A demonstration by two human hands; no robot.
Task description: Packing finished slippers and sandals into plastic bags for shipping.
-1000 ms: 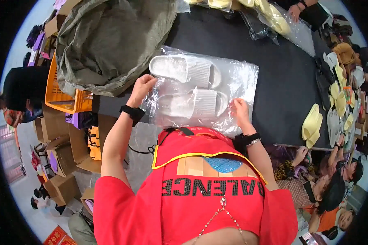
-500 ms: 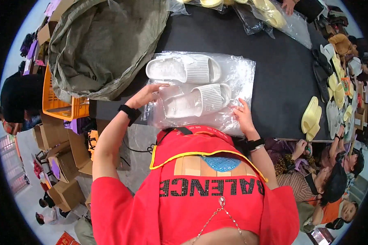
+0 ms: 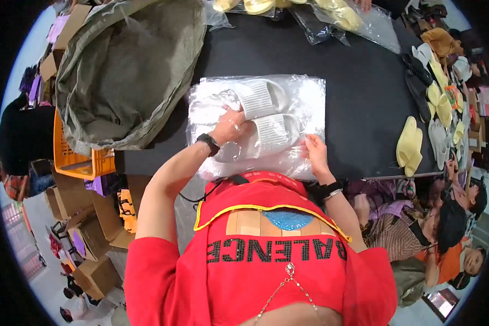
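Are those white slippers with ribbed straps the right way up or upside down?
Right way up: the ribbed straps of both white slippers face the camera, though the left hand partly hides the nearer one.

dark table (image 3: 358,130), grey floor (image 3: 186,220) below, pale barred window (image 3: 15,220) at far left

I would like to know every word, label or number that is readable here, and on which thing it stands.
I will not copy wording, only locate it:
Red shirt: large black letters, sharp enough to read.
Red cloth with yellow trim: small pale characters near its top edge, too small to read.
White slippers and clear bag: no readable text.
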